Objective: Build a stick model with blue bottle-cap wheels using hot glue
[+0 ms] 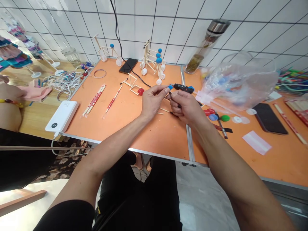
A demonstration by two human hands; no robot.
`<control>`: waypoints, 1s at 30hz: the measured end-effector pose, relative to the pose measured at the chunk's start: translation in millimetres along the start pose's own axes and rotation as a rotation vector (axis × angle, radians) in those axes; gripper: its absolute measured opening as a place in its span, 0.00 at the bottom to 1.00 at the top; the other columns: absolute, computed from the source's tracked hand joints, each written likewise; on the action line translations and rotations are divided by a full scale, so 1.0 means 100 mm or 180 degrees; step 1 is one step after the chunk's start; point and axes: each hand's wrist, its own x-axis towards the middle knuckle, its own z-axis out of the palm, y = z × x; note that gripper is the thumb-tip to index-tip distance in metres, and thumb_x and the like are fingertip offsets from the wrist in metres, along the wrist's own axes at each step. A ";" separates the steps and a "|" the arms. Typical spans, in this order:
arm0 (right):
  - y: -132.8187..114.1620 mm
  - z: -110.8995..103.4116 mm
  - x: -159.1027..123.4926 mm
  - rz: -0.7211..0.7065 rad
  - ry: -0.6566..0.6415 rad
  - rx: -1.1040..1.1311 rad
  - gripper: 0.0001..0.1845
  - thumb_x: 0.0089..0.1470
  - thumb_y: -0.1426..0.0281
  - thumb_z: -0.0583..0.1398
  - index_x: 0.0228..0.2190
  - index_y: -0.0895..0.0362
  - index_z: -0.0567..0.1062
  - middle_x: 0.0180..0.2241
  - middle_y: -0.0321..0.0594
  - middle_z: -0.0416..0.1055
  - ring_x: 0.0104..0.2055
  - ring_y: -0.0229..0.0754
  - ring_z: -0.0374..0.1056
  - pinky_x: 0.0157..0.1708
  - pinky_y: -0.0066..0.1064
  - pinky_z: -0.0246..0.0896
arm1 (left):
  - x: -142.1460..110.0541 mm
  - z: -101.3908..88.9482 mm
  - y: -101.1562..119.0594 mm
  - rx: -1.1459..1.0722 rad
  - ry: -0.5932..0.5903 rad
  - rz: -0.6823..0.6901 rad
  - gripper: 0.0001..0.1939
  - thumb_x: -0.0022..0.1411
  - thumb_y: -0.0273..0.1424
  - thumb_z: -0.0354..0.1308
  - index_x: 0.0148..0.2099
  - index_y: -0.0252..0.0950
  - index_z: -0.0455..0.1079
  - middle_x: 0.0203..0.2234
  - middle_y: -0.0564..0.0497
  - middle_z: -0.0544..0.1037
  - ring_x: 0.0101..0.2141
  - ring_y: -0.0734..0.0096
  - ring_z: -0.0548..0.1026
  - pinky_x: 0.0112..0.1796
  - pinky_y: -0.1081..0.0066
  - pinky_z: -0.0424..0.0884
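Observation:
My left hand [154,99] pinches a small blue piece [170,87] between thumb and fingertips; whether it is a cap or a ball I cannot tell. My right hand [184,104] is wrapped round a black glue gun [184,88], its nozzle turned left, right beside the blue piece. Left of my hands lies a small stick frame [131,81] with a red ball [141,92] at its end. Behind stand stick-built bicycle models with blue balls and white wheels, one [108,51] at left and a cluster [154,61] in the middle.
Wrapped chopsticks [93,101], a white power bank [62,116] and a phone [128,65] lie left. A tall tea bottle [204,48], plastic bag [238,85], coloured caps [225,118] and another phone [270,118] are right. Another person's arm [9,106] is at far left.

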 end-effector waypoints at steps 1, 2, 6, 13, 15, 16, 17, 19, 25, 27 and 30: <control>0.05 0.04 -0.01 -0.0409 0.0421 -0.0670 0.18 0.66 0.51 0.66 0.35 0.51 0.71 0.26 0.32 0.61 0.23 0.37 0.51 0.24 0.31 0.45 | 0.00 -0.01 -0.02 0.0021 0.0049 -0.0033 0.14 0.61 0.43 0.82 0.40 0.40 0.88 0.32 0.53 0.88 0.36 0.69 0.84 0.47 0.66 0.80; 0.10 0.08 -0.02 -0.0768 0.0789 -0.1418 0.18 0.68 0.51 0.64 0.34 0.51 0.71 0.28 0.37 0.66 0.27 0.41 0.58 0.27 0.32 0.50 | 0.01 -0.02 -0.04 0.0035 0.0092 -0.0069 0.13 0.60 0.42 0.82 0.40 0.40 0.88 0.34 0.52 0.88 0.37 0.69 0.84 0.47 0.66 0.80; 0.19 0.17 -0.08 -0.1176 0.1312 -0.3241 0.15 0.73 0.55 0.57 0.38 0.52 0.72 0.37 0.48 0.76 0.36 0.51 0.68 0.35 0.39 0.56 | 0.00 -0.04 -0.09 0.0051 0.0110 -0.0191 0.11 0.62 0.40 0.81 0.39 0.40 0.88 0.35 0.51 0.89 0.38 0.68 0.85 0.48 0.65 0.80; -0.01 -0.04 0.01 0.0205 -0.0137 0.0180 0.19 0.62 0.51 0.70 0.36 0.52 0.73 0.24 0.27 0.55 0.20 0.32 0.41 0.20 0.29 0.38 | -0.03 0.00 -0.01 0.0013 -0.0028 -0.0031 0.11 0.65 0.41 0.79 0.41 0.40 0.87 0.31 0.53 0.86 0.36 0.69 0.84 0.48 0.65 0.80; -0.05 -0.07 0.03 0.0651 -0.0580 0.0969 0.20 0.56 0.55 0.74 0.38 0.54 0.75 0.24 0.23 0.53 0.19 0.28 0.35 0.19 0.27 0.32 | -0.02 0.01 -0.01 -0.0002 -0.0080 0.0027 0.11 0.67 0.41 0.78 0.43 0.41 0.87 0.30 0.54 0.86 0.35 0.69 0.83 0.48 0.65 0.80; -0.05 -0.07 0.03 0.0701 -0.0601 0.1143 0.21 0.53 0.57 0.75 0.38 0.56 0.76 0.23 0.23 0.53 0.19 0.27 0.35 0.18 0.26 0.30 | -0.01 0.00 -0.02 0.0003 -0.0076 0.0045 0.10 0.68 0.41 0.78 0.43 0.41 0.87 0.31 0.54 0.86 0.35 0.69 0.83 0.48 0.64 0.81; -0.05 -0.05 0.04 0.0663 -0.0518 0.1205 0.21 0.51 0.59 0.77 0.38 0.56 0.76 0.23 0.22 0.54 0.19 0.26 0.36 0.18 0.26 0.29 | 0.00 0.00 -0.04 0.0022 -0.0059 0.0058 0.09 0.68 0.40 0.77 0.44 0.41 0.87 0.33 0.53 0.87 0.35 0.69 0.84 0.49 0.64 0.81; 0.00 -0.01 0.04 0.0461 -0.0228 0.1104 0.22 0.50 0.58 0.77 0.37 0.56 0.76 0.23 0.23 0.57 0.18 0.27 0.39 0.18 0.26 0.28 | 0.02 -0.02 -0.07 0.0101 -0.0021 0.0079 0.06 0.68 0.37 0.76 0.45 0.42 0.88 0.37 0.53 0.89 0.38 0.68 0.85 0.51 0.63 0.81; 0.20 0.04 0.07 -0.0673 0.0801 -0.0978 0.21 0.64 0.50 0.69 0.32 0.51 0.72 0.25 0.34 0.67 0.25 0.39 0.58 0.26 0.33 0.50 | 0.04 -0.03 -0.05 0.0296 0.0008 -0.0004 0.05 0.66 0.33 0.77 0.44 0.41 0.88 0.43 0.50 0.91 0.47 0.64 0.87 0.56 0.63 0.81; 0.25 0.04 0.06 -0.1046 0.1105 -0.2016 0.18 0.69 0.51 0.64 0.35 0.51 0.74 0.30 0.40 0.74 0.31 0.45 0.65 0.32 0.36 0.55 | 0.03 -0.02 -0.02 0.0292 0.0071 -0.0098 0.06 0.65 0.34 0.78 0.42 0.40 0.87 0.41 0.50 0.90 0.45 0.65 0.87 0.54 0.64 0.81; 0.27 0.08 0.01 -0.1197 0.1244 -0.3127 0.17 0.75 0.54 0.57 0.42 0.52 0.77 0.37 0.47 0.80 0.35 0.50 0.69 0.35 0.39 0.56 | 0.02 -0.01 0.02 0.0260 0.0208 -0.0278 0.10 0.63 0.37 0.81 0.38 0.40 0.85 0.36 0.50 0.89 0.40 0.67 0.86 0.50 0.66 0.82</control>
